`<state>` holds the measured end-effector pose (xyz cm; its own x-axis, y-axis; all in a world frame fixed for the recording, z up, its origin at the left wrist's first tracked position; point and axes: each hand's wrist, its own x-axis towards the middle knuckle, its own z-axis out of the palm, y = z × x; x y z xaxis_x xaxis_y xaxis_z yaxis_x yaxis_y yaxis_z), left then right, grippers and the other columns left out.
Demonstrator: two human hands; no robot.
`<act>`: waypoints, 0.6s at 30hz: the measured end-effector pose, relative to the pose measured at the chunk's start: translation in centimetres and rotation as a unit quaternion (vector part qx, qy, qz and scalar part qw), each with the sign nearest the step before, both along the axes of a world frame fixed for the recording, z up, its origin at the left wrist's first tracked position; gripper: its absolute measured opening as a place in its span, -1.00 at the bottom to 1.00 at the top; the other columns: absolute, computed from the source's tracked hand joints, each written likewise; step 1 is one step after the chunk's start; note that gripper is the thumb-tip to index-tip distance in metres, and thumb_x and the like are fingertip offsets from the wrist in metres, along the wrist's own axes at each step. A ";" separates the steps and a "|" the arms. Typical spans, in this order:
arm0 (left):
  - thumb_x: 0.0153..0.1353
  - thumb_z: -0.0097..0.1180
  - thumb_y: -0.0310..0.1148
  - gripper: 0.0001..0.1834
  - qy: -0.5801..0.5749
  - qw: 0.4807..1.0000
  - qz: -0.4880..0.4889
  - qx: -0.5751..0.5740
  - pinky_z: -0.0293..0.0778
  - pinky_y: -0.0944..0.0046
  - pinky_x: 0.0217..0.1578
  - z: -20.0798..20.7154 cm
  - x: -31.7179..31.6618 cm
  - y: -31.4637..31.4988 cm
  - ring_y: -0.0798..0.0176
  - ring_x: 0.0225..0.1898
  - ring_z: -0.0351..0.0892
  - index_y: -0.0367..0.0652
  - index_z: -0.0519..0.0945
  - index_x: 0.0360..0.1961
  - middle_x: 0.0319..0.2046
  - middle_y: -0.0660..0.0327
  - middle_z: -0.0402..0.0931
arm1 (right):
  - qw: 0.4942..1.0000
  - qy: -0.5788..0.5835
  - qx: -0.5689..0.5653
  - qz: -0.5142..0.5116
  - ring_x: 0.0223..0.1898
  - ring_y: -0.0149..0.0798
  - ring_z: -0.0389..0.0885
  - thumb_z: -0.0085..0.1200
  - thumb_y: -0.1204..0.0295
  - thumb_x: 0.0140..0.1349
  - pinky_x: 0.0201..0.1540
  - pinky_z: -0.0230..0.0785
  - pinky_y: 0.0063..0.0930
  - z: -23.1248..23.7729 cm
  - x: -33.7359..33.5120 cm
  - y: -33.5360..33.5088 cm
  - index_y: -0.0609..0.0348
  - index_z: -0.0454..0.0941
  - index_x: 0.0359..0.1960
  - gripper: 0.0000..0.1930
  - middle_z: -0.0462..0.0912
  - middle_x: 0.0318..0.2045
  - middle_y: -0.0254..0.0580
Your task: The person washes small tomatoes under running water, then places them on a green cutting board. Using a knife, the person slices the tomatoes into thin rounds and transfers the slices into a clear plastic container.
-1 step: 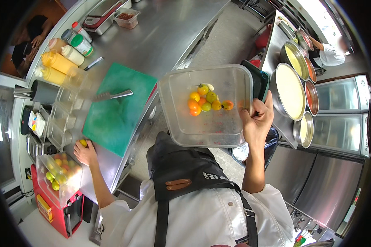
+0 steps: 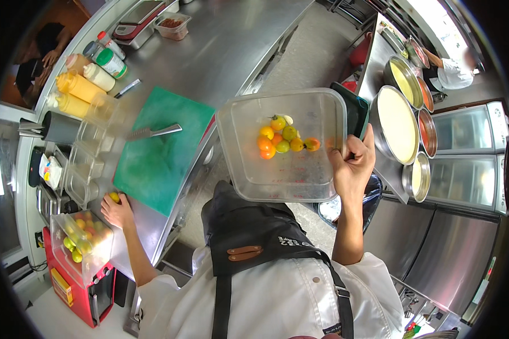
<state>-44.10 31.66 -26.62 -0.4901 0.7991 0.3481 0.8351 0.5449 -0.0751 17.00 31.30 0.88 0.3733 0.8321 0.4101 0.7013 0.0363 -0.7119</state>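
Note:
My right hand [image 2: 354, 168] grips the side rim of a clear square plastic tub [image 2: 249, 178], held up in front of my apron. Several yellow, orange and greenish cherry tomatoes [image 2: 289, 133] lie inside it. At the left, my left hand [image 2: 119, 212] is closed around a small yellow cherry tomato [image 2: 115, 196] over the steel counter. Right beside that hand stands a second clear tub [image 2: 96, 254] with more green, yellow and red tomatoes. A green cutting board [image 2: 152, 161] lies on the counter beyond, with a knife [image 2: 167, 130] on it.
Clear containers [image 2: 85, 169], sauce bottles [image 2: 82, 86] and a scale [image 2: 136, 25] line the counter's far left side. A red appliance [image 2: 73, 294] is at lower left. Steel bowls [image 2: 398, 124] of pale liquid cover the right table, where a person [image 2: 455, 74] stands.

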 end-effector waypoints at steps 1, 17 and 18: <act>0.37 0.16 0.12 -0.40 0.032 0.999 -0.024 0.029 0.53 -0.20 0.05 0.1 0.1 0.0 -0.10 0.18 0.56 0.02 0.57 0.30 0.20 0.15 0.59 | 1.000 0.000 0.002 -0.001 -0.37 -0.11 0.32 0.19 0.75 -0.13 -0.35 0.14 -0.29 0.1 0.1 0.0 0.24 0.14 -0.64 -0.62 0.22 -0.35 -0.08; 0.17 0.27 -0.53 -0.78 -0.287 0.594 -0.752 -0.009 0.53 0.02 0.06 17.8 44.8 7.4 0.00 0.08 0.64 -0.15 0.75 -0.14 -0.05 0.12 0.67 | 0.998 -0.042 -0.050 -0.001 -0.39 -0.04 0.30 0.15 0.78 -0.16 -0.39 0.11 -0.20 0.3 1.2 -0.2 0.31 0.15 -0.61 -0.66 0.21 -0.36 -0.03; 0.20 0.25 -0.51 -0.80 -0.218 0.588 -0.775 -0.079 0.53 0.01 0.06 17.6 47.6 8.2 0.02 0.10 0.64 -0.16 0.75 -0.15 -0.03 0.10 0.68 | 0.998 -0.040 -0.047 0.002 -0.39 -0.03 0.30 0.14 0.78 -0.17 -0.38 0.11 -0.19 0.4 1.2 -0.1 0.32 0.16 -0.61 -0.67 0.21 -0.36 -0.02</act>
<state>3.46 39.85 -9.01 0.8546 0.4086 0.3205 0.2774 -0.8809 0.3834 18.24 31.19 1.25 0.3394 0.8696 0.3585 0.7558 -0.0253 -0.6543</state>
